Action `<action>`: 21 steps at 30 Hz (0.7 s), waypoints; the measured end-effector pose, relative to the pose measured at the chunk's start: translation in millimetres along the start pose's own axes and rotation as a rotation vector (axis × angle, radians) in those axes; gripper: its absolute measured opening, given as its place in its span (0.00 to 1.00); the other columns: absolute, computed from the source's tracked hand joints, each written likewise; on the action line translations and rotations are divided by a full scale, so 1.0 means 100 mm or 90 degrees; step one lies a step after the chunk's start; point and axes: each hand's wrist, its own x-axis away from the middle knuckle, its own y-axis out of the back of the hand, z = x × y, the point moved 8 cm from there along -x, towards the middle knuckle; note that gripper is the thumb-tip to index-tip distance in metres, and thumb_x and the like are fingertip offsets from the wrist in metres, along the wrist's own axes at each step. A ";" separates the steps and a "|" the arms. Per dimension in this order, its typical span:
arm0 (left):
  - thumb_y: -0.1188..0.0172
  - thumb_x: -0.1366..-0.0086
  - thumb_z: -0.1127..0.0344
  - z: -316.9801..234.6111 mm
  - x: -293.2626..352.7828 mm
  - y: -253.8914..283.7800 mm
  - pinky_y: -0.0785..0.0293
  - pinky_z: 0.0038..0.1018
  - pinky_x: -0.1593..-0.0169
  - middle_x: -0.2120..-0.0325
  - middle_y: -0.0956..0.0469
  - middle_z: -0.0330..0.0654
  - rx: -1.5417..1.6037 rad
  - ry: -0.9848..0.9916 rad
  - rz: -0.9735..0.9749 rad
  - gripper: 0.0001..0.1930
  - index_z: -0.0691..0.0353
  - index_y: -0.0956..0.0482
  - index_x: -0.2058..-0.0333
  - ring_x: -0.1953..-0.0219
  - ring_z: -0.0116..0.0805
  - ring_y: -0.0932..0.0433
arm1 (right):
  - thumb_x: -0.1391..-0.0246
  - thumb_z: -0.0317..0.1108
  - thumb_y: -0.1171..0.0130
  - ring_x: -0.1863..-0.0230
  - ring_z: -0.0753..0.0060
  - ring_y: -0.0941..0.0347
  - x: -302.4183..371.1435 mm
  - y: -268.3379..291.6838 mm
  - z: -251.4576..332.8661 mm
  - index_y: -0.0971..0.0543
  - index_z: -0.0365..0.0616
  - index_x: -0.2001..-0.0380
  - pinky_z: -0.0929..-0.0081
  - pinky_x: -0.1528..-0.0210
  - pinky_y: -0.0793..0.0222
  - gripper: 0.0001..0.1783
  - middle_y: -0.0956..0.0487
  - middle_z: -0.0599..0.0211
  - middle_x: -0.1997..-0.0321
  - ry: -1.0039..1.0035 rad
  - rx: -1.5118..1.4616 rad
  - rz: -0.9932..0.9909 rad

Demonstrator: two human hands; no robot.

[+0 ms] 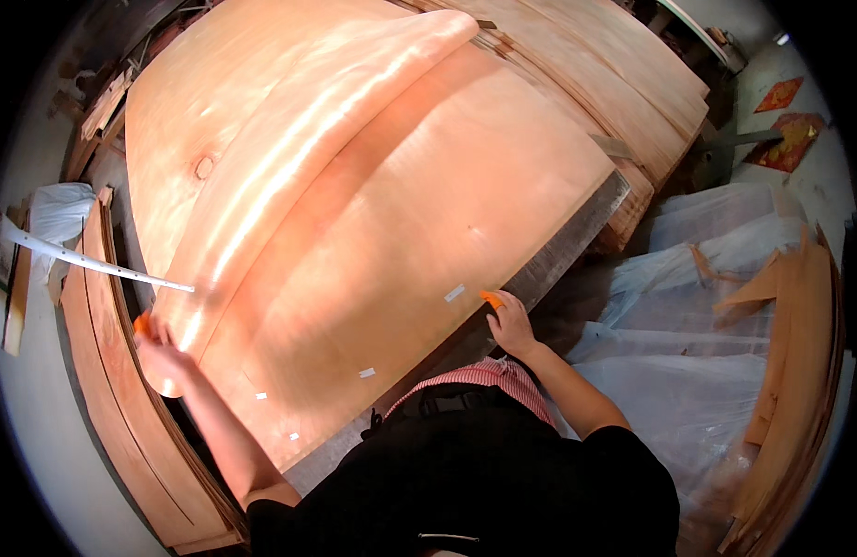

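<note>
A large sheet of thin wood veneer (308, 139) is rolled back in a long curl over the stack. Below the curl lies a flat veneer sheet (428, 223) with several small white tape pieces (367, 373) along its near side. My left hand (162, 355), blurred, is closed at the near left end of the curled sheet; orange covers show on its fingertips. At the near edge of the flat sheet is my right hand (511, 325), holding nothing, its orange-covered fingertips apart from the thumb and close to the sheet's edge.
A white strip with dark dots (99, 265) juts in from the left over the curl. Long veneer stacks stand at left (122, 371) and far right (698, 93). Translucent plastic sheeting (679, 353) covers the right side, with broken veneer pieces (772, 306) on it.
</note>
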 end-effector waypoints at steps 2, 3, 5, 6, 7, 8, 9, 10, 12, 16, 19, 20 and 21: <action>0.60 0.34 0.52 -0.15 -0.43 0.34 0.34 0.27 0.51 0.58 0.27 0.45 0.055 -0.021 -0.129 0.22 0.65 0.31 0.54 0.54 0.35 0.29 | 0.55 0.29 0.46 0.44 0.55 0.41 -0.01 -0.03 0.04 0.33 0.39 0.52 0.62 0.42 0.48 0.23 0.34 0.57 0.49 -0.014 -0.013 0.021; 0.61 0.34 0.53 -0.35 -0.66 0.38 0.33 0.28 0.52 0.57 0.27 0.46 0.112 -0.065 -0.096 0.21 0.65 0.31 0.54 0.53 0.35 0.29 | 0.55 0.29 0.46 0.44 0.55 0.41 -0.02 -0.03 0.11 0.32 0.39 0.52 0.62 0.41 0.48 0.23 0.34 0.57 0.49 0.000 -0.023 0.025; 0.64 0.33 0.50 -1.31 -0.18 -0.25 0.42 0.34 0.43 0.49 0.34 0.52 0.083 -0.169 0.073 0.25 0.65 0.37 0.48 0.44 0.41 0.36 | 0.55 0.30 0.46 0.44 0.56 0.41 -0.03 -0.01 0.20 0.32 0.39 0.52 0.61 0.41 0.49 0.23 0.34 0.57 0.49 0.027 -0.031 0.028; 0.65 0.33 0.49 -1.59 -0.02 -0.51 0.48 0.35 0.39 0.46 0.37 0.55 0.092 -0.210 0.146 0.28 0.68 0.42 0.45 0.42 0.43 0.38 | 0.56 0.30 0.46 0.44 0.56 0.41 -0.04 0.02 0.23 0.32 0.40 0.53 0.61 0.42 0.48 0.23 0.33 0.58 0.49 0.043 -0.031 0.013; 0.70 0.32 0.53 -1.79 0.11 -0.74 0.55 0.37 0.36 0.45 0.41 0.57 0.095 -0.230 0.223 0.26 0.67 0.46 0.43 0.40 0.44 0.42 | 0.56 0.30 0.46 0.45 0.56 0.41 -0.04 0.03 0.24 0.32 0.40 0.53 0.62 0.42 0.47 0.23 0.33 0.58 0.50 0.047 -0.032 0.009; 0.67 0.32 0.55 -1.94 0.19 -0.90 0.51 0.37 0.37 0.46 0.39 0.57 0.107 -0.235 0.261 0.25 0.68 0.44 0.44 0.42 0.44 0.40 | 0.56 0.29 0.46 0.45 0.56 0.41 -0.06 0.03 0.26 0.32 0.40 0.53 0.62 0.42 0.47 0.23 0.33 0.58 0.50 0.052 -0.038 0.005; 0.64 0.32 0.58 -2.02 0.25 -1.01 0.47 0.37 0.38 0.47 0.37 0.58 0.119 -0.240 0.299 0.23 0.70 0.42 0.45 0.43 0.44 0.38 | 0.56 0.29 0.46 0.45 0.56 0.40 -0.08 0.05 0.28 0.32 0.41 0.53 0.62 0.42 0.47 0.23 0.33 0.58 0.50 0.058 -0.044 0.000; 0.60 0.33 0.60 -1.97 0.16 -1.02 0.43 0.34 0.41 0.50 0.34 0.56 0.145 -0.213 0.304 0.22 0.70 0.39 0.47 0.46 0.42 0.35 | 0.55 0.29 0.47 0.45 0.55 0.40 -0.06 0.09 0.28 0.32 0.42 0.53 0.62 0.42 0.46 0.22 0.33 0.57 0.50 0.049 -0.048 0.004; 0.52 0.35 0.64 -2.00 -0.20 -0.95 0.33 0.29 0.46 0.55 0.28 0.53 0.187 -0.188 0.300 0.18 0.72 0.33 0.51 0.52 0.39 0.28 | 0.54 0.29 0.48 0.46 0.55 0.40 -0.11 0.09 0.35 0.31 0.43 0.53 0.62 0.42 0.45 0.21 0.32 0.57 0.51 0.050 -0.079 0.032; 0.49 0.38 0.69 -1.92 -0.30 -1.00 0.27 0.24 0.54 0.61 0.25 0.47 0.245 -0.170 0.254 0.13 0.69 0.28 0.56 0.59 0.32 0.25 | 0.54 0.29 0.49 0.49 0.52 0.38 0.04 0.09 0.27 0.29 0.45 0.54 0.62 0.45 0.43 0.20 0.31 0.56 0.54 0.073 -0.081 0.011; 0.47 0.38 0.67 -1.97 -0.16 -1.17 0.28 0.19 0.58 0.63 0.24 0.43 0.280 -0.076 0.293 0.12 0.66 0.27 0.58 0.61 0.28 0.25 | 0.56 0.27 0.47 0.49 0.54 0.38 0.12 0.10 0.25 0.28 0.44 0.57 0.63 0.46 0.42 0.19 0.31 0.56 0.54 0.039 -0.090 0.043; 0.47 0.38 0.66 -2.00 -0.22 -1.12 0.29 0.17 0.61 0.64 0.23 0.41 0.257 -0.078 0.284 0.11 0.65 0.26 0.59 0.63 0.25 0.25 | 0.56 0.28 0.47 0.49 0.54 0.38 0.13 0.09 0.29 0.28 0.43 0.57 0.64 0.46 0.41 0.19 0.31 0.56 0.54 0.042 -0.096 0.044; 0.46 0.38 0.65 -1.96 -0.29 -1.07 0.30 0.15 0.63 0.66 0.23 0.39 0.232 -0.073 0.276 0.11 0.64 0.26 0.60 0.65 0.23 0.25 | 0.55 0.29 0.46 0.48 0.55 0.38 0.15 0.04 0.29 0.28 0.41 0.56 0.64 0.46 0.41 0.19 0.30 0.57 0.54 0.049 -0.101 0.048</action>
